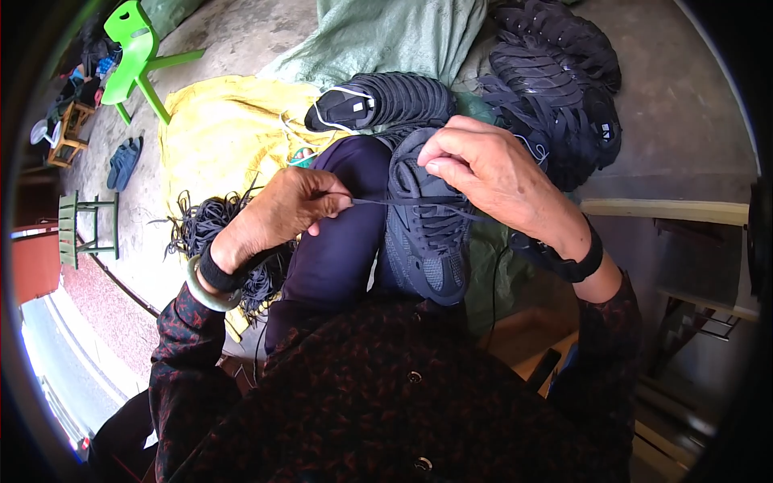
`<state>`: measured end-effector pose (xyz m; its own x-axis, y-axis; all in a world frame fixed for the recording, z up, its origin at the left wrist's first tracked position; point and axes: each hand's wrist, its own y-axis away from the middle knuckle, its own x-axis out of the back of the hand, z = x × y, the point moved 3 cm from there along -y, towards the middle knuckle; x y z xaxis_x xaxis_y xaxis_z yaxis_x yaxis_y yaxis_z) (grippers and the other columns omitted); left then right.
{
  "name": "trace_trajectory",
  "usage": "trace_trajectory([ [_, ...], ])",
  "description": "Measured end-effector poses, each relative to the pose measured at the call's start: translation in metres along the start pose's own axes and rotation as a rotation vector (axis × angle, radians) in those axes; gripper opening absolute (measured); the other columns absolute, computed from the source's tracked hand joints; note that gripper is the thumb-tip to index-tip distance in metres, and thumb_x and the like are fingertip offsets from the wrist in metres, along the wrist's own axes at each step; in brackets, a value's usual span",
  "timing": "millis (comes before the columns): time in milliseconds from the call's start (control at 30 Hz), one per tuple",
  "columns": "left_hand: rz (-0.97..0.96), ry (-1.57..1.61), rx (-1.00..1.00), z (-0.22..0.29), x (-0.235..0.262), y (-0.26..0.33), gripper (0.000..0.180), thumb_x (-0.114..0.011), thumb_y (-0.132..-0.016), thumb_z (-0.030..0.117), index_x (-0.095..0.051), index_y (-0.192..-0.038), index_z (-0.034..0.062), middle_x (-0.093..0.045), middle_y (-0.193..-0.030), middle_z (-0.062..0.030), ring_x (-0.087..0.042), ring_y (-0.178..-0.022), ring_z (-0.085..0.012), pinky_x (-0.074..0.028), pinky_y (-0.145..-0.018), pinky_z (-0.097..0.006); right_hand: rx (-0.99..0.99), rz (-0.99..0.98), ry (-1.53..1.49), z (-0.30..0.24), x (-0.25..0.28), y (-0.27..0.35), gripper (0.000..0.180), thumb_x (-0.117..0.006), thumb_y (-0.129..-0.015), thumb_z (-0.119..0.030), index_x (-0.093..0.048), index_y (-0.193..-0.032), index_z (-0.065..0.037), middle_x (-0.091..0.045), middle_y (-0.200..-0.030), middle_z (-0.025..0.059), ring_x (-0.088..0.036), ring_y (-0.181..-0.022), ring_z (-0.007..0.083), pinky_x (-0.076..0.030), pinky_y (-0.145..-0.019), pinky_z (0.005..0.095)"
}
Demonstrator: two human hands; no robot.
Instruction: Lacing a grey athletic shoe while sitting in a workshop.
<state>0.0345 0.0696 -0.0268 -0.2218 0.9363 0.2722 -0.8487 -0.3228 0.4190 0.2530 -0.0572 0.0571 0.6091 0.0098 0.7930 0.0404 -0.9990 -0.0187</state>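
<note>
A dark grey sneaker (427, 258) rests on my lap, toe toward me, its front laced in a criss-cross. My left hand (298, 205) is left of the sneaker, thumb and fingers pinched on the end of a dark shoelace (372, 201). That lace runs taut across the upper to the sneaker's right side. Over the collar and the right edge of the sneaker is my right hand (493, 165), its thumb and forefinger closed near the tongue. What lies between those fingertips is hidden. Beside my left wrist lies a tangled bundle of dark laces (211, 225).
Beyond my knees, a stacked row of dark shoes (403, 101) lies by a yellow sack (217, 133) and a green sheet (386, 40). More shoes (555, 72) pile up at far right. A green chair (133, 56), slippers (125, 163) and a wooden table edge (668, 211) flank the area.
</note>
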Motion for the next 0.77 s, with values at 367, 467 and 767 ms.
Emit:
trace_trajectory([
  [367, 0.38, -1.095, -0.171, -0.063, 0.011, 0.019, 0.01, -0.065, -0.088, 0.013, -0.073, -0.085, 0.0076, -0.068, -0.083, -0.0147, -0.069, -0.078, -0.0342, -0.055, -0.073, -0.044, 0.129, -0.081, 0.07, -0.006, -0.026, -0.027, 0.012, -0.063, -0.096, -0.011, -0.067, -0.098, 0.0, -0.062, -0.094, 0.0122, -0.064, -0.085, 0.0312, -0.052, -0.076, 0.0411],
  [467, 0.469, -0.77, -0.176, -0.044, 0.018, 0.022, 0.011, -0.068, -0.091, 0.013, -0.074, -0.087, 0.0042, -0.071, -0.085, -0.0143, -0.071, -0.074, -0.0308, -0.057, -0.069, -0.039, 0.164, -0.074, 0.095, -0.004, -0.031, -0.033, 0.013, -0.062, -0.096, -0.011, -0.068, -0.1, 0.0, -0.062, -0.095, 0.0121, -0.065, -0.086, 0.03, -0.052, -0.077, 0.0405],
  [767, 0.547, 0.17, -0.188, 0.005, 0.015, 0.037, 0.01, -0.059, -0.1, 0.001, -0.067, -0.107, 0.0, -0.069, -0.084, -0.0034, -0.065, -0.068, -0.009, -0.054, -0.063, -0.024, 0.134, -0.176, -0.241, -0.011, -0.06, -0.066, 0.024, -0.07, -0.089, -0.015, -0.071, -0.109, -0.002, -0.067, -0.105, 0.0198, -0.067, -0.099, 0.0356, -0.051, -0.09, 0.0438],
])
